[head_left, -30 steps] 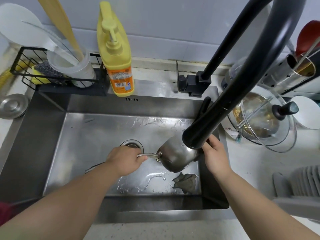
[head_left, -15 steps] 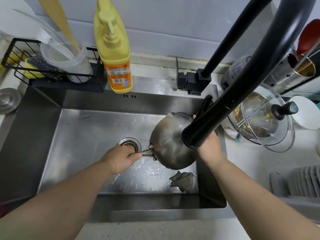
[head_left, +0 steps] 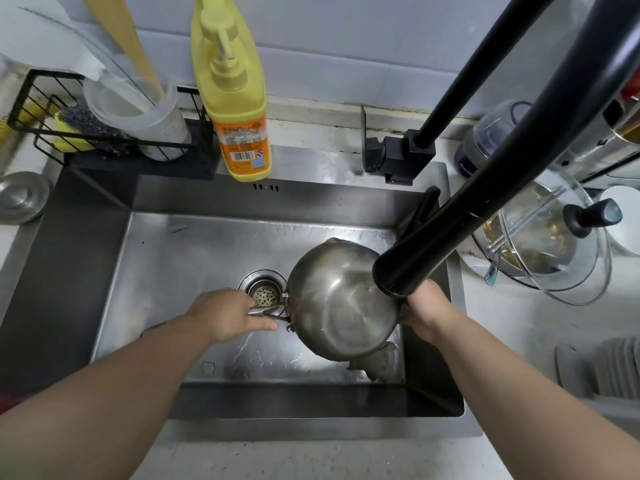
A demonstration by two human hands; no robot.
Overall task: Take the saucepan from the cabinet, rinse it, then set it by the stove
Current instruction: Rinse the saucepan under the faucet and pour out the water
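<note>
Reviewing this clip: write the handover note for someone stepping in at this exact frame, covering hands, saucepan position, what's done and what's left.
Left hand: closed on the saucepan handle.
Right hand: on the pan's far side, partly hidden by the black faucet head; grip unclear.
Saucepan: held over the sink basin, tilted, beside the drain, just under the spout. No water stream visible.
Done: pan is out of the cabinet and at the sink; basin is wet.
Left: finish the rinse if needed, then set the pan by the stove, which is out of view.
</note>
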